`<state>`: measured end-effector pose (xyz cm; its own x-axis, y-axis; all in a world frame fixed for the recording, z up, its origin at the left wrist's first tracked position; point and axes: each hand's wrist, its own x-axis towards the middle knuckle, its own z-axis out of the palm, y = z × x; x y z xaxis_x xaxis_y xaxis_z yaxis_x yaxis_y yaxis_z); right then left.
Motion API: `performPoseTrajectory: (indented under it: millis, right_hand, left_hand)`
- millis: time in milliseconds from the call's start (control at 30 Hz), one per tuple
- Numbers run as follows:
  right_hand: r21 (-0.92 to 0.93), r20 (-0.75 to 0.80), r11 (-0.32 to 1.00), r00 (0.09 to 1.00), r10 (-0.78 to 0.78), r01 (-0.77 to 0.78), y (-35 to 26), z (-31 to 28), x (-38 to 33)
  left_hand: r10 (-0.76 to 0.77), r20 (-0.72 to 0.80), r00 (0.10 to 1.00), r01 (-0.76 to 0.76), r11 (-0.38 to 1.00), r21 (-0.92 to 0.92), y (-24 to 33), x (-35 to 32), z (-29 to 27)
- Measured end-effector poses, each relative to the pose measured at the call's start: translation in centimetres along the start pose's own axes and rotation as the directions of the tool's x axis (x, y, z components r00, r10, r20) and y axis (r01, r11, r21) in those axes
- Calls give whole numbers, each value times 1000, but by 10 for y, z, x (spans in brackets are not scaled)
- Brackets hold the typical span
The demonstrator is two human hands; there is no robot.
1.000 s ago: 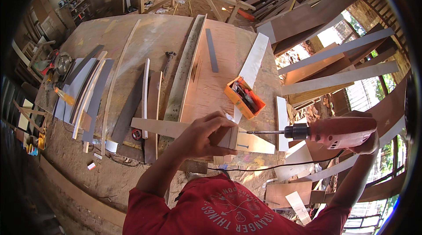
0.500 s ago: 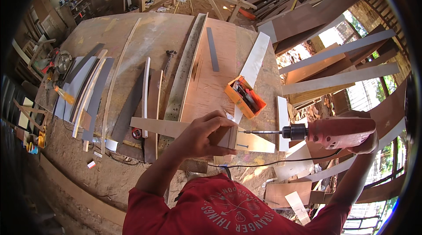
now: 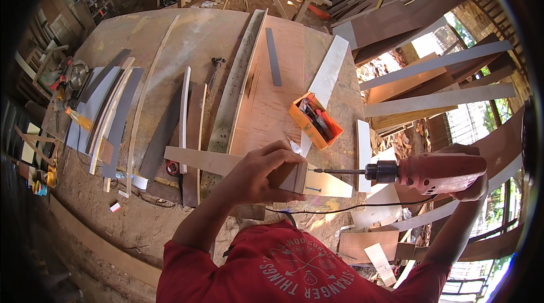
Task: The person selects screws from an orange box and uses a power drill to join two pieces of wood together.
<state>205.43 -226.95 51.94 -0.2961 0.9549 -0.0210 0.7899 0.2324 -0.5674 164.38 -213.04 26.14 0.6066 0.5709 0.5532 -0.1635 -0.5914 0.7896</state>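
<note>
Little differs from a second ago: the left hand point(image 3: 262, 174) still presses a small wooden block point(image 3: 296, 177) down on the long flat board point(image 3: 226, 162) at the near edge of the desk point(image 3: 192, 36), fingers closed over it, and the right hand point(image 3: 467, 175) keeps its grip round the one red drill point(image 3: 436, 171), whose bit stays level, tip at the block's right face. One orange box point(image 3: 314, 120) of tools sits just beyond; one hammer point(image 3: 215, 70) lies farther back
</note>
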Motion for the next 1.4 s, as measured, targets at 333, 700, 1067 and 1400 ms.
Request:
performPoseTrajectory:
  millis: [333, 700, 1067, 1400]
  right_hand:
    - [-3, 113, 999, 992, 51, -51, 7, -4, 4]
    - [120, -81, 993, 996, 25, -15, 27, 20, -2]
    - [293, -79, 955, 997, -25, 47, 35, 26, -2]
    - [-51, -25, 997, 998, -52, 50, 16, 19, 10]
  left_hand:
    - [-56, 52, 997, 55, 998, 13, -10, -1, 8]
    - [-95, 46, 994, 96, 995, -22, -6, -7, -1]
    - [-83, 41, 996, 84, 996, -17, -8, -6, -1]
    - [-99, 27, 995, 99, 995, 4, -6, -4, -2]
